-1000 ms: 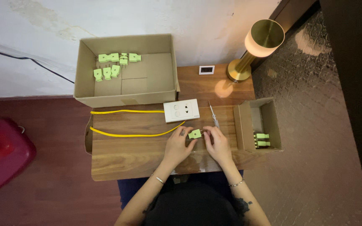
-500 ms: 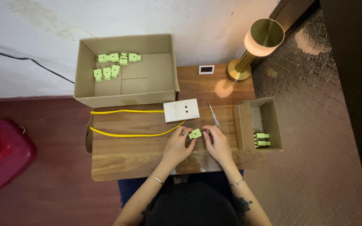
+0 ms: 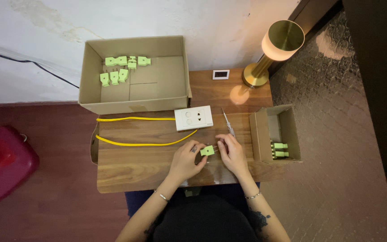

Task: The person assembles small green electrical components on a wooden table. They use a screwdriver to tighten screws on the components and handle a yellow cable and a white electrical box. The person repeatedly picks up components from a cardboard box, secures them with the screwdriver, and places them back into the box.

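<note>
A small light-green plug with metal prongs sits between both hands above the wooden table. My left hand grips the plug's body from the left. My right hand touches its prong end from the right. A white socket plate lies just beyond the hands, with a yellow cable running from it to the left. A screwdriver lies on the table past my right hand.
A large open cardboard box at the back left holds several green plugs. A smaller open box at the right holds a few green plugs. A lit brass lamp stands at the back right. A red container is on the floor.
</note>
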